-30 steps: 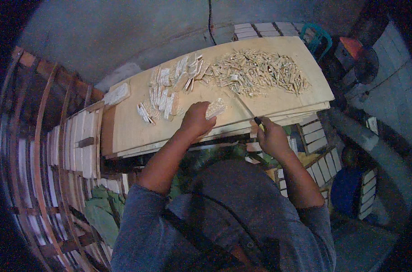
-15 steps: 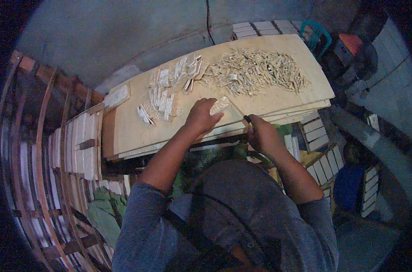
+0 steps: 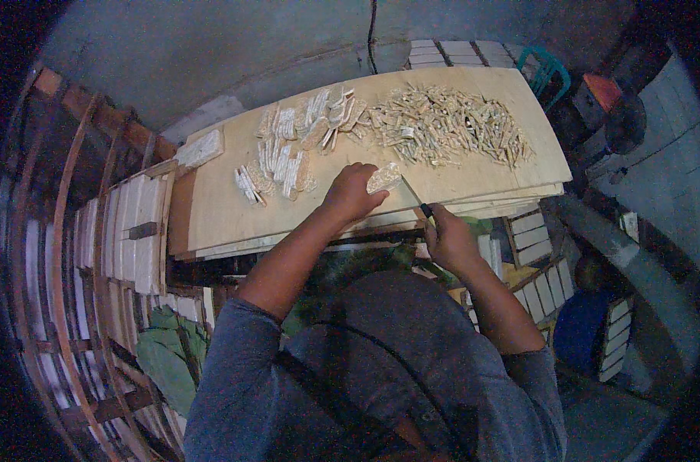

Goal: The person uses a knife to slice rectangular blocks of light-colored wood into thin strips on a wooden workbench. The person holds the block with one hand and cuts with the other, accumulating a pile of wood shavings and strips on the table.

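My left hand (image 3: 351, 194) is closed on a flat, pale patterned piece (image 3: 385, 178), pinning it to the light wooden board near its front edge. In my right hand (image 3: 450, 240) is a knife (image 3: 426, 209) with a black handle. Its thin blade reaches forward along the right end of the piece; whether it touches is too fine to tell. Beyond my left hand, similar flat pieces (image 3: 287, 146) lie in rows and leaning stacks. A wide heap of small, narrow pale pieces (image 3: 450, 123) spreads over the far right of the board.
The wooden board (image 3: 219, 208) rests on several stacked sheets. A pale block (image 3: 201, 148) sits on its left end. Wooden racks (image 3: 80, 177) stand at the left, a wall behind. A teal chair (image 3: 544, 73) and a blue round container (image 3: 586, 322) are at the right.
The view has shifted slightly. My left hand still presses the pale piece, and the knife in my right hand has slid a little along the piece's right end.
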The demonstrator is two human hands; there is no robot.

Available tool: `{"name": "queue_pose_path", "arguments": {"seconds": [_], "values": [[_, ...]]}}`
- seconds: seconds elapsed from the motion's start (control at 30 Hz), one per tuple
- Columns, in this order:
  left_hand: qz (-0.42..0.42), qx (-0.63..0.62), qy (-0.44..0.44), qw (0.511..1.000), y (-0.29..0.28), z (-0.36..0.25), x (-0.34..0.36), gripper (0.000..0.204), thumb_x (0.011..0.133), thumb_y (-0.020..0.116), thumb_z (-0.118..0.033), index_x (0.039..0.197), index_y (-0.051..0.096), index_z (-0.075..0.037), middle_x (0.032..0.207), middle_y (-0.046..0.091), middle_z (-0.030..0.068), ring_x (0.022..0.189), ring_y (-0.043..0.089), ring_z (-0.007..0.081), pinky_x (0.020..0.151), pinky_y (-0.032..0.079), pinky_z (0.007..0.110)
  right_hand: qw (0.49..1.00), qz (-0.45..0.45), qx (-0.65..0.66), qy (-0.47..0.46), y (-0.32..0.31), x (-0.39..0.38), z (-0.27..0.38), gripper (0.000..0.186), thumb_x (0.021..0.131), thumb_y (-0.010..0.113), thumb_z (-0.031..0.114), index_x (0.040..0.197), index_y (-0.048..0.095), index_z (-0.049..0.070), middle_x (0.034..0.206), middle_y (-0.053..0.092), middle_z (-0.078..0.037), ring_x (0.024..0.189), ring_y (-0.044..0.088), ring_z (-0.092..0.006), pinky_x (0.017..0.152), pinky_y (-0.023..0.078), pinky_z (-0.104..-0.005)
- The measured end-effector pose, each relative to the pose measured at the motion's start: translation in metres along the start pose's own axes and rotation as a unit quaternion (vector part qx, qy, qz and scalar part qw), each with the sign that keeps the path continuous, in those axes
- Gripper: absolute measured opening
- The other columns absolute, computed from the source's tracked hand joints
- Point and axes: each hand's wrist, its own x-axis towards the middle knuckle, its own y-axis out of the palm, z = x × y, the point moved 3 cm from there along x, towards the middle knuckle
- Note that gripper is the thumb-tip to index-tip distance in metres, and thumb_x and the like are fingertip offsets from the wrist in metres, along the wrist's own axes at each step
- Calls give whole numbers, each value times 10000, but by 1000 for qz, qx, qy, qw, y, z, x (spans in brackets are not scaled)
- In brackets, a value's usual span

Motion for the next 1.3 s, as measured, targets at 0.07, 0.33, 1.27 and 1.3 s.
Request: {"name": "queue_pose_path", "arguments": {"seconds": [0.07,0.33,1.27,1.3], "values": [[-51,25,15,998,4,1,-5,704,864,819,-436,1380,625,2,1408,626,254,1301,588,428,1129,464,497,999,-46,7,-5,0,-3,-1,333,1014,602,195,1295,623,17,1149,718,-295,1052,703,-490,916,561,-561],[-108,64,91,988,0,-17,-9,600,884,785,-387,1341,646,-23,1297,661,213,1225,589,420,1086,479,496,996,-69,-39,-48,0,-6,-3,458,973,640,103,1420,561,37,1104,726,-276,961,719,-482,819,585,-542],[-111,83,189,972,-3,-38,-9,282,873,729,-122,1145,711,-53,1140,700,147,1069,633,367,952,541,457,994,59,-86,-16,1,-15,-9,658,934,622,113,1572,462,93,1135,690,-283,974,705,-475,835,575,-557],[-114,82,189,972,-4,-37,-8,276,874,729,-124,1141,714,-54,1135,702,146,1066,634,367,949,544,457,995,68,-72,-20,0,-14,-6,665,931,634,127,1569,456,70,1163,682,-293,1003,703,-478,846,576,-559]]}}
